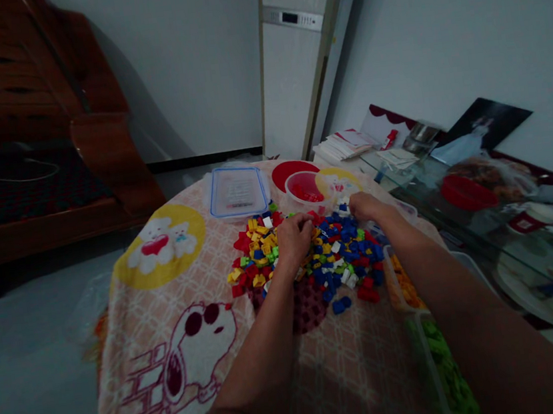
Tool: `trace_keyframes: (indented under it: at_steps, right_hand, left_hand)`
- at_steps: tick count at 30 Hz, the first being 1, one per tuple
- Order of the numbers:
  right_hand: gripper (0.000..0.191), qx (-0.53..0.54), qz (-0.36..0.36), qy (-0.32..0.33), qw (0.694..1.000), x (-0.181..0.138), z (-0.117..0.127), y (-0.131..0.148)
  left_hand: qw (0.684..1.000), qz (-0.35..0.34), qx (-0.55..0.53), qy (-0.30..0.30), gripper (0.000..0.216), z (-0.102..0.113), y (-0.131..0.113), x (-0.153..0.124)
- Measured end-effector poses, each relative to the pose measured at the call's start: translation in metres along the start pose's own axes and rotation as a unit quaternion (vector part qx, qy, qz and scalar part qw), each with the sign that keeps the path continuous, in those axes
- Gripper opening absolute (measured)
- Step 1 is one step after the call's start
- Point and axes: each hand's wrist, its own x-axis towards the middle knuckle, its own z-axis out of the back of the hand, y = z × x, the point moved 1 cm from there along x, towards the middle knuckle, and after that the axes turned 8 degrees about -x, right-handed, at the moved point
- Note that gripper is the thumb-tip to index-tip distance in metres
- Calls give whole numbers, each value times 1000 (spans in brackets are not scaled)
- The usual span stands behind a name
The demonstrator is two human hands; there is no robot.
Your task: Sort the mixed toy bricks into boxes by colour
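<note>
A heap of small plastic building blocks (340,233) in red, blue, yellow, white and green lies on the cloth-covered table. Over the heap's middle is my left hand (295,238), its fingers curled in among the blocks; what they hold, if anything, is too small to make out. My right hand (364,206) is at the heap's far right edge, fingers bent down and closed beside some white blocks (343,206). Its fingertips are partly hidden, so I cannot see what is in them. A clear container (406,210) sits partly behind my right wrist.
Behind the heap stand a clear box with a blue rim (237,191) and a round tub (303,189) with red pieces, beside a red disc (285,171). Bins of orange blocks (407,285) and green blocks (447,367) line the right. A cluttered glass table (464,217) adjoins.
</note>
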Motion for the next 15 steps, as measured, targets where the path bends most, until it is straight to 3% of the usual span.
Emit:
trace_keyframes:
  at_steps: [8, 13, 15]
  right_hand:
    - [31, -16, -25, -59, 998, -14, 19, -35]
    - [27, -25, -68, 34, 997, -38, 26, -62]
    - [29, -13, -76, 29, 997, -41, 26, -62]
  left_hand:
    - [1000, 1, 7, 0, 26, 1, -2, 0]
    - [1000, 1, 22, 2, 27, 2, -5, -1]
    - [1000, -2, 30, 1, 27, 2, -5, 0]
